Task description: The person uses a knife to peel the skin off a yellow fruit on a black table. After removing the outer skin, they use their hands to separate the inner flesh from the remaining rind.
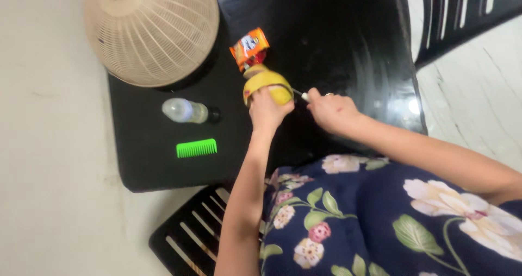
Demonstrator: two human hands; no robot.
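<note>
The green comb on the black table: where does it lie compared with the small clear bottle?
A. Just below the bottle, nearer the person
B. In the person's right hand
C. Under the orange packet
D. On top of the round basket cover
A. The green comb lies flat on the black table just below the small clear bottle, on the side nearer the person, and neither hand touches it.

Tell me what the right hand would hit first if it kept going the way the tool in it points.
The right hand holds a thin tool aimed leftward. The yellow fruit, gripped by the left hand, probably lies first in that line, nearly touching the tip; depth is unclear.
</note>
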